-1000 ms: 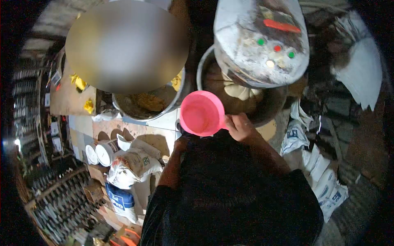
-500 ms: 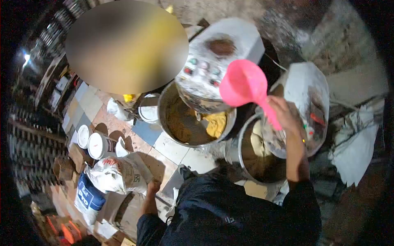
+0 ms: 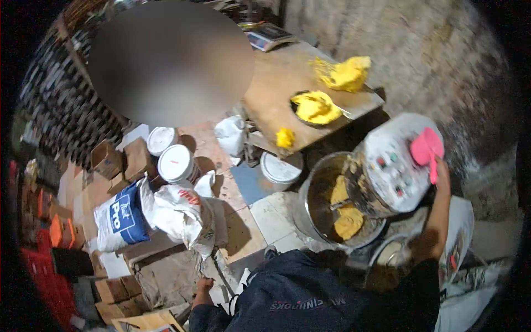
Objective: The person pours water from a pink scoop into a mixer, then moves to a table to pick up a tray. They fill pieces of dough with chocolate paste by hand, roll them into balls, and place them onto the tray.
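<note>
A pink plastic scoop is held by its handle in my right hand, and it overlaps the white top of a mixer in this view. Beneath that mixer head, a large metal bowl contains yellow-brown dough. My left hand hangs low with its fingers curled, below the white sack. Beside that sack lies a blue and white sack.
A wooden table bears a bowl of yellow mass, a yellow bag and a scale. White buckets and cardboard boxes stand on the tiled floor. Beside me is a second mixing bowl.
The view has swung, bringing the table into sight. My right hand has carried the pink scoop to over the mixer top. My left hand now appears farther from the white sack.
</note>
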Demonstrator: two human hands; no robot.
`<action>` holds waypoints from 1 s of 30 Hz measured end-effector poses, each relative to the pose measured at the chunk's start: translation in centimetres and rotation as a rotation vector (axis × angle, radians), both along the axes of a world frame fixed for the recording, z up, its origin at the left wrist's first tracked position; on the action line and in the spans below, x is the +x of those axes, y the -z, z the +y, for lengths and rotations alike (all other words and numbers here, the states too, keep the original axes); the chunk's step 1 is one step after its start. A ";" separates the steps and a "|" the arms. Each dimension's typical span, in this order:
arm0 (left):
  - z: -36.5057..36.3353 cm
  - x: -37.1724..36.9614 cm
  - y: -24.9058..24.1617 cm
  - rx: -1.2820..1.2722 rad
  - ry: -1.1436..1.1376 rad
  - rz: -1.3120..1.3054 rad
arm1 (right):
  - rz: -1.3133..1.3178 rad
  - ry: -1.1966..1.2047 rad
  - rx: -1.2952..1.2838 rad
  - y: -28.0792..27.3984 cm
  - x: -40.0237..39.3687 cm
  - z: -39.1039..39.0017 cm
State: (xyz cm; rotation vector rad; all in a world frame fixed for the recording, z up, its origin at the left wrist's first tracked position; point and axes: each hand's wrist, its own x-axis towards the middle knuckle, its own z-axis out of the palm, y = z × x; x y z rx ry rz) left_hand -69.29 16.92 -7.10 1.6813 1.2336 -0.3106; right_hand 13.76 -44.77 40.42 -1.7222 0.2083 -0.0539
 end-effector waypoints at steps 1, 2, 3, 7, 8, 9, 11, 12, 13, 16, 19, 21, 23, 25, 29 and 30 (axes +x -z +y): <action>0.4 1.1 0.6 0.053 0.037 0.042 | 0.077 -0.063 -0.070 -0.3 0.8 -0.8; 0.9 2.3 1.2 0.105 0.078 0.082 | 0.100 -0.116 -0.186 -2.1 -1.0 0.5; 1.6 3.8 1.2 -0.036 0.027 0.020 | 0.037 -0.071 -0.270 -1.3 0.5 -1.0; 5.3 14.4 0.4 -0.093 0.176 0.128 | -0.226 0.422 -1.592 -7.8 -5.4 7.8; 6.1 17.1 0.0 -0.068 0.242 0.192 | -0.373 0.594 -1.778 -6.9 -3.2 5.4; 6.8 19.5 2.5 0.038 0.271 0.109 | -0.504 0.782 -1.699 -8.1 -4.2 8.9; 9.2 25.5 2.6 0.085 0.373 0.148 | -0.868 0.717 -1.598 -9.0 -2.8 11.3; 10.8 29.7 0.1 0.024 0.444 0.265 | -1.043 0.689 -1.535 -8.7 -1.7 12.7; 12.1 33.1 -1.4 0.020 0.414 0.228 | -1.099 0.638 -1.432 -8.2 -0.7 14.9; 15.6 41.5 -4.8 0.004 0.338 0.139 | -1.179 0.444 -1.088 -7.0 2.7 24.5; 20.3 48.9 -4.6 0.117 0.410 0.030 | -1.039 0.271 -0.703 -3.2 7.8 35.9; 24.3 53.1 -3.4 0.206 0.337 -0.059 | -0.894 0.198 -0.516 0.6 11.9 46.0; 28.1 55.7 -4.7 0.174 0.069 -0.245 | -0.760 -0.017 -0.427 -0.6 9.5 60.2; 32.1 56.2 -6.4 0.206 -0.028 -0.301 | -1.107 -0.412 -0.156 5.0 10.7 71.4; 39.4 52.3 -6.8 0.146 -0.063 -0.063 | -0.804 -0.935 -0.496 8.7 6.1 87.8; 41.4 50.5 -6.5 0.113 -0.048 0.003 | -0.749 -1.003 -0.565 9.9 5.7 90.5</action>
